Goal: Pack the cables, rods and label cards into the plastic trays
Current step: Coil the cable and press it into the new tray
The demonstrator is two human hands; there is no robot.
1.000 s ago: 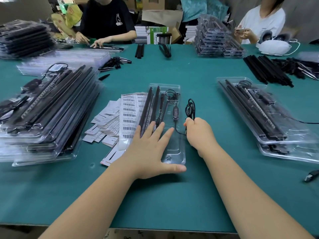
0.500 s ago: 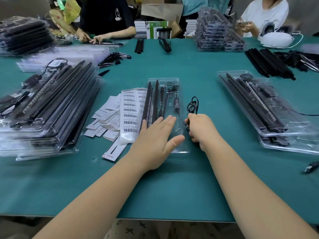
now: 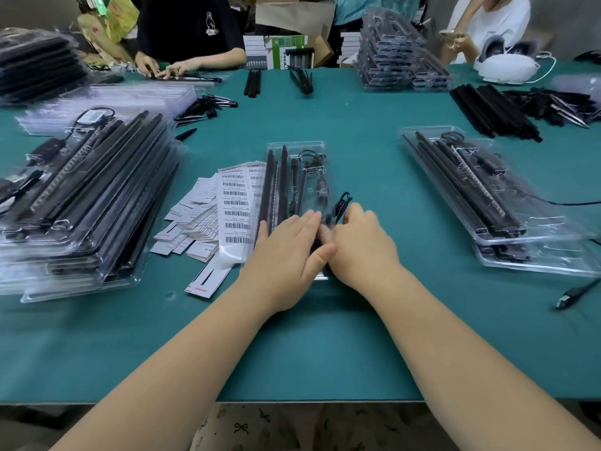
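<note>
The clear plastic tray (image 3: 294, 148) lies mid-bench (image 3: 357, 131), rods (image 3: 269, 187) and a cable already seated in it. The left hand (image 3: 283, 252) lies flat and open across its near end, hiding that part. The right hand (image 3: 361, 242), touching the tray's right edge, is curled around a small coiled cable (image 3: 343, 203); its fingertips are out of sight. Label cards (image 3: 227, 209) fan out just left of the tray, with a stack of filled trays (image 3: 81, 196) beyond them. Right of the tray sit two more filled trays (image 3: 481, 187). The far heaps are blurred.
</note>
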